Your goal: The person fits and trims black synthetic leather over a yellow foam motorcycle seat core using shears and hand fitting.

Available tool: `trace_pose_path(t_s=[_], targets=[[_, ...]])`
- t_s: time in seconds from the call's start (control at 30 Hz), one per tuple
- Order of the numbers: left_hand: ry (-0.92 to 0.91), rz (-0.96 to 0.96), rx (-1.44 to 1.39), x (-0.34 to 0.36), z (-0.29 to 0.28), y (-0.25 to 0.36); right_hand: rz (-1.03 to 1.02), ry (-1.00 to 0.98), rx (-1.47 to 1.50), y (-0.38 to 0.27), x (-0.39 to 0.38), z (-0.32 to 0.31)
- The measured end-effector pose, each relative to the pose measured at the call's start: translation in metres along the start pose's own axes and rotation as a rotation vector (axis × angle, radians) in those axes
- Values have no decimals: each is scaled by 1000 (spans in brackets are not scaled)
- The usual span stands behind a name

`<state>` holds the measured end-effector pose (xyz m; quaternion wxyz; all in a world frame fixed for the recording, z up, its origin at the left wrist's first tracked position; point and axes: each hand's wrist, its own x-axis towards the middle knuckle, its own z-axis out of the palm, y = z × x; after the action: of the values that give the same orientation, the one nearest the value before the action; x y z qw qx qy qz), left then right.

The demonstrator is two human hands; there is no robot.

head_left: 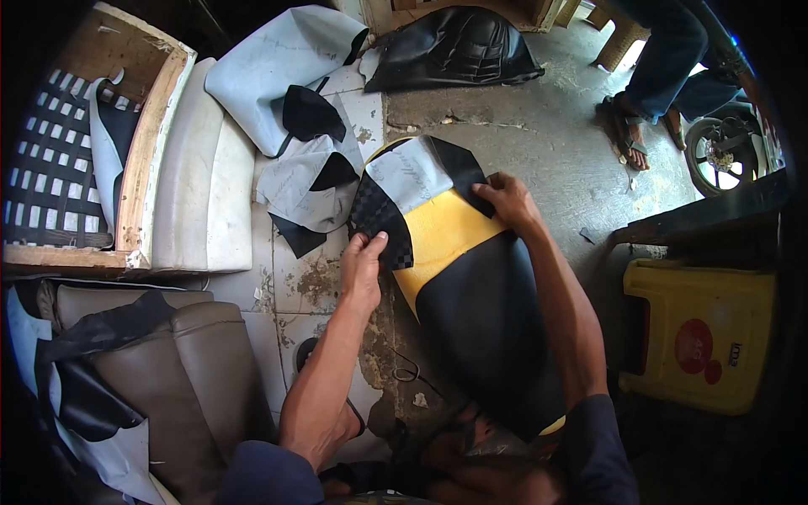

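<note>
A long seat pad of yellow foam (444,229) lies in front of me, its near part under a smooth black covering (492,316). Over its far end a black seat cover (380,206) with a checked texture is folded back, baring its whitish backing (414,172). My left hand (364,269) pinches the cover's checked left edge between thumb and fingers. On the opposite side my right hand (509,200) grips the cover's black right edge beside the foam. A band of bare foam shows between the folded cover and the near covering.
Vinyl scraps (307,189) lie on the tiles beyond my left hand. A black moulded cover (454,50) sits farther back. Left are a webbed wooden frame (160,135) and brown cushions (189,362). A yellow plastic stool (699,328) stands right; another person's feet (631,139) are beyond.
</note>
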<state>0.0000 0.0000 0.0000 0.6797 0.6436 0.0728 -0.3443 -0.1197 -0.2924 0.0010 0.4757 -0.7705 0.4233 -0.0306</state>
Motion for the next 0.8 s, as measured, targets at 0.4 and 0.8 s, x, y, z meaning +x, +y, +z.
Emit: trace_pose_path(t_s=[0.4, 0.8], targets=[[-387, -57, -390, -69, -59, 28, 74, 71, 818, 29, -49, -80], [-367, -170, -442, -106, -91, -8, 81, 173, 797, 70, -76, -103]])
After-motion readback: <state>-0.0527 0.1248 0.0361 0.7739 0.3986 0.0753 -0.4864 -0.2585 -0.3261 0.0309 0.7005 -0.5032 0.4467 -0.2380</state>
